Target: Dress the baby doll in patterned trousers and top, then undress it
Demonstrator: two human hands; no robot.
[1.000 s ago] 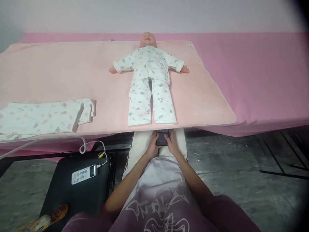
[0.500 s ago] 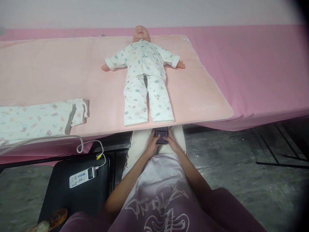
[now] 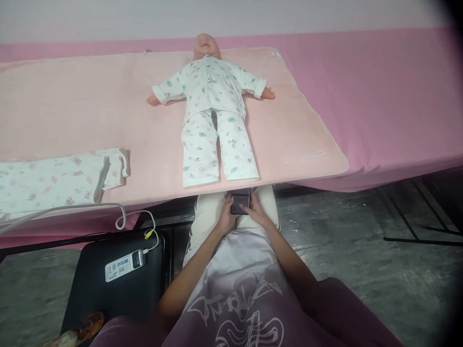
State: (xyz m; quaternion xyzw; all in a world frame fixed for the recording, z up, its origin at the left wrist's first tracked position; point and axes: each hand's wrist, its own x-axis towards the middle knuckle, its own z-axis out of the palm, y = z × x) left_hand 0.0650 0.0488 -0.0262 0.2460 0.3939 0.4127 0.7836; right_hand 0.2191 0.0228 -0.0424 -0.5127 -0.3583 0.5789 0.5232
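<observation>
- The phone is held low over the lap, just beside the near edge of the counter.
- It is gripped at its 9 o'clock side by the left hand, whose fingers are mostly hidden behind it.
- Its 3 o'clock side is gripped by the right hand, and its face is overlapped by that hand's thumb; what is shown on the screen is too small to be read.
- The counter is draped in pink and partly covered by a peach mat.
- At 12 o'clock from the phone, the doll is laid on its back on the mat, dressed in a printed top and trousers, with its arms spread toward 9 and 3 o'clock and its legs pointed toward 6.
- Folded clothes are placed on the mat at 9 o'clock from the phone, cut off by the view's edge.
- At 8 o'clock, a white device is rested on a black seat and joined to a pale cable.
- At 3 o'clock, dark metal bars are seen near the floor.
</observation>
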